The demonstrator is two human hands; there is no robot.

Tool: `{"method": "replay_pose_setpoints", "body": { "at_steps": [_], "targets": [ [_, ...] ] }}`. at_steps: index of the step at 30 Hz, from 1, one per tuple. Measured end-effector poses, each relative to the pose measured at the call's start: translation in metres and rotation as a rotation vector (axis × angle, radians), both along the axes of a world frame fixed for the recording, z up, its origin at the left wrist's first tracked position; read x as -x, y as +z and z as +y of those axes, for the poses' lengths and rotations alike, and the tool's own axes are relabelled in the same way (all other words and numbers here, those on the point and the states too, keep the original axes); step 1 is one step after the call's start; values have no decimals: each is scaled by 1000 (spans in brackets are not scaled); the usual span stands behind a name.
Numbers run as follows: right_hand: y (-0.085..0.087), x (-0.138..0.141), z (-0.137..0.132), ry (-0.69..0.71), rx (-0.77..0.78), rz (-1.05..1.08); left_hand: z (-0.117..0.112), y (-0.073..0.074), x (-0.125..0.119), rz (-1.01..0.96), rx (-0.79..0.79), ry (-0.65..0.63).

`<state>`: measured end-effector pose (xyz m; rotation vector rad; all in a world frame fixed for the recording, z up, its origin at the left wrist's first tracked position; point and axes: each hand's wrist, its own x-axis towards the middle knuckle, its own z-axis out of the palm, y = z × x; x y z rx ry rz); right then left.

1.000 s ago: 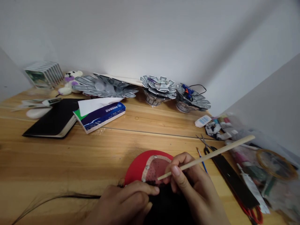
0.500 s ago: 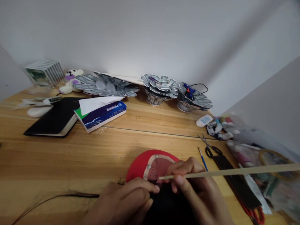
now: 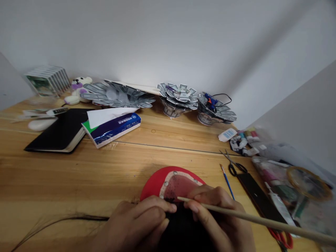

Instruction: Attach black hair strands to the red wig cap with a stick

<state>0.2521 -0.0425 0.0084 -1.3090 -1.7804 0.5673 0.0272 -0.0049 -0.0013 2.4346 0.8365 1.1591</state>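
A red domed form (image 3: pixel 151 185) stands at the table's front, with a pale-edged mesh piece (image 3: pixel 181 185) fixed to it by round-headed pins. Black hair (image 3: pixel 183 227) covers the near part of the mesh. My left hand (image 3: pixel 141 218) is closed at the hair's edge, pinching a lock of black hair (image 3: pixel 86 218) whose loose end trails out to the left. Between the thumb and fingers of my right hand (image 3: pixel 215 210) is a thin wooden stick (image 3: pixel 252 217). Its narrow tip lies at the mesh where the hair begins, close to my left fingertips; any hook there is too small to see.
A blue tissue pack (image 3: pixel 112 129) and black notebook (image 3: pixel 59 133) lie left. Foil-like flower-shaped bowls (image 3: pixel 178 99) line the wall. To the right are a blue brush (image 3: pixel 228 182), scissors (image 3: pixel 233 164), a black case (image 3: pixel 259 196) and clear bags (image 3: pixel 312 210).
The stick's far end has swung downward, so it now slopes down to the right. My right hand has tilted with it. My left hand has barely moved.
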Motion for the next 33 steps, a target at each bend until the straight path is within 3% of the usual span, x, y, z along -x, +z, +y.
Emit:
{"method": "replay_pose_setpoints", "body": {
  "at_steps": [4, 9, 12, 18, 22, 26, 33],
  "targets": [
    [-2, -3, -2, -32, 51, 39, 0, -2, 2, -65, 107, -40],
    [8, 9, 4, -23, 14, 90, -1, -9, 3, -252, 523, -172],
    [16, 17, 12, 20, -55, 141, -2, -15, 4, -327, 628, -193],
    [24, 22, 16, 10, 12, 158, 1, -13, 4, -252, 500, -172],
    [18, 19, 12, 6, -4, 145, 2, -12, 4, -197, 389, -124],
    [12, 17, 8, -46, -31, 76, 2, -13, 5, -157, 385, -108],
    [22, 18, 9, 84, -75, 24, 4, -8, 5, -167, 381, -134]
  ]
}}
